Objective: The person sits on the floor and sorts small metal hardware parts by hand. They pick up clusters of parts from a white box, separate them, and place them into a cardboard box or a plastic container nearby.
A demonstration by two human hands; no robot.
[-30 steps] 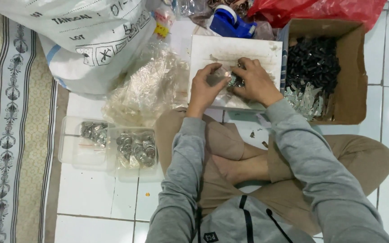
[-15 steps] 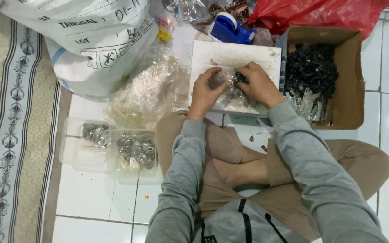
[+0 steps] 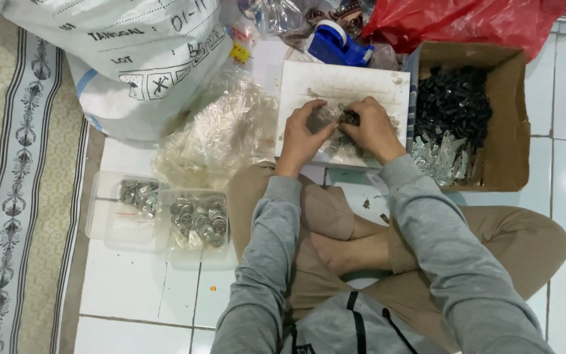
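Note:
I sit cross-legged on a tiled floor with a white board (image 3: 342, 85) in front of my knees. My left hand (image 3: 301, 134) pinches a small clear plastic bag (image 3: 325, 118) over the board. My right hand (image 3: 371, 128) holds small dark metal parts (image 3: 347, 118) at the bag's mouth. Both hands touch each other around the bag. What lies inside the bag is too small to tell.
A cardboard box (image 3: 512, 118) with black parts and filled clear bags stands at the right. Two clear tubs (image 3: 165, 219) with metal parts sit left of my knee. A heap of empty clear bags (image 3: 221, 134), a large white sack (image 3: 126, 59), a blue tape dispenser (image 3: 335, 42) and a red bag (image 3: 466, 19) lie beyond.
My hands stay together on the board, working the bag and parts. The view has shifted slightly; nothing else moved.

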